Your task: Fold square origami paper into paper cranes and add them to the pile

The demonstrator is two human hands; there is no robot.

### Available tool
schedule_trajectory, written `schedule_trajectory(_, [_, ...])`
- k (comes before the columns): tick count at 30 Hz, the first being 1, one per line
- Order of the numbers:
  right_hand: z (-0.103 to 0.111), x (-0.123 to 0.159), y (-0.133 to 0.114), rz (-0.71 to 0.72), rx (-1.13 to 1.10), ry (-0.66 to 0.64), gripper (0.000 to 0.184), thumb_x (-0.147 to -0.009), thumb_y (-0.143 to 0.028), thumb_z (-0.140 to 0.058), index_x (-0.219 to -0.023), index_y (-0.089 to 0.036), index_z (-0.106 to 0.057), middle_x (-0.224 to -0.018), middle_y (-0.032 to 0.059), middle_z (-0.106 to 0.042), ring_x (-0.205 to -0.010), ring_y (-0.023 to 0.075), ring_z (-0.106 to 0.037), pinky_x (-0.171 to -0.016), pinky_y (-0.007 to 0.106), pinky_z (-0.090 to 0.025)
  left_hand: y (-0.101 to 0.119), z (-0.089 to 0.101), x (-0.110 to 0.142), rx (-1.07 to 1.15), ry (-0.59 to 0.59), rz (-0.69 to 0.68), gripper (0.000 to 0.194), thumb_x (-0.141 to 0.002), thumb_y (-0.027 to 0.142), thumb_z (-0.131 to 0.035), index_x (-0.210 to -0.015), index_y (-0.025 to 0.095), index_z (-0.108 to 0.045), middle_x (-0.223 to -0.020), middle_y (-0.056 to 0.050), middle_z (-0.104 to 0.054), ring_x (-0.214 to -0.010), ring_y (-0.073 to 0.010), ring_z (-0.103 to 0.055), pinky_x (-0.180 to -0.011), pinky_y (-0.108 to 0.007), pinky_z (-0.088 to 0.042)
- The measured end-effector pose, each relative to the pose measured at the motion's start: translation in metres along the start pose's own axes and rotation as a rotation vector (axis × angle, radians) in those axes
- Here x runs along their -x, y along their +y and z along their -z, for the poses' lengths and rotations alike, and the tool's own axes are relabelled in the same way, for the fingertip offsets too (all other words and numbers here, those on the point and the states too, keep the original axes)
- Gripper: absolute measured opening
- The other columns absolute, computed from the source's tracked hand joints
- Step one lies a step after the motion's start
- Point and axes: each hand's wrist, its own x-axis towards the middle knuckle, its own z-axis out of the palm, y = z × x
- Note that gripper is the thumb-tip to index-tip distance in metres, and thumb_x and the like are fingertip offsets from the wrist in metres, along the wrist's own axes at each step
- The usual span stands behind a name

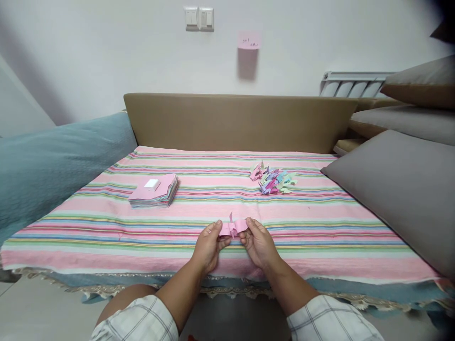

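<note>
Between my two hands, above the striped cloth (170,255), is a pink folded paper crane (233,228) with its wings spread sideways. My left hand (209,246) pinches the left wing between thumb and fingers. The right wing is pinched the same way by my right hand (261,244). A thin pink point sticks up from the middle of the crane. Beyond my right hand lies a pile of folded paper cranes (273,180) in pink, purple, blue and pale green.
To the left sits a stack of coloured paper (156,192) with a small white block (152,184) on top. Grey cushions (398,189) line the right side, and a blue-covered armrest (67,161) the left. A brown backrest (234,122) stands behind; a pink note (249,41) hangs on the wall.
</note>
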Motion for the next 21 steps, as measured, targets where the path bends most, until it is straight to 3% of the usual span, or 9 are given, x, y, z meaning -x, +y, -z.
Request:
schedule_trajectory(8, [0.0062,-0.006,0.0009,-0.008,-0.041,0.071,0.03,-0.061,-0.029,-0.079,-0.077,-0.02,-0.056,-0.055,-0.0072,-0.054,-0.044,0.0057,-0.053,-0.036,0.013,-0.043,0.0001,0.0016,0.0,0.164,-0.048,0.117,0.026,-0.072,0.032,-0.071,-0.08,0.016,-0.052,-0.061,-0.001,-0.063,-0.053,-0.0107,-0.06,-0.052,-0.022,-0.053])
schedule_trajectory(16, [0.0009,0.0019,0.0043,0.021,0.041,-0.045,0.033,-0.067,-0.041,-0.073,-0.081,-0.022,-0.05,-0.063,-0.0047,-0.058,-0.056,0.0092,-0.058,-0.045,0.017,-0.048,-0.0046,0.004,-0.003,0.144,-0.06,0.033,0.031,-0.069,0.036,-0.073,-0.079,0.016,-0.051,-0.062,-0.001,-0.065,-0.057,-0.0121,-0.064,-0.056,-0.022,-0.054])
schedule_trajectory(21, [0.0001,0.0013,0.0045,0.095,0.105,0.036,0.034,-0.065,-0.042,-0.074,-0.078,-0.02,-0.052,-0.064,-0.0045,-0.059,-0.055,0.0073,-0.056,-0.045,0.015,-0.046,-0.0041,0.0036,-0.0029,0.117,-0.019,-0.005,0.035,-0.063,0.037,-0.076,-0.074,0.016,-0.05,-0.06,0.0,-0.064,-0.056,-0.0113,-0.064,-0.057,-0.021,-0.054])
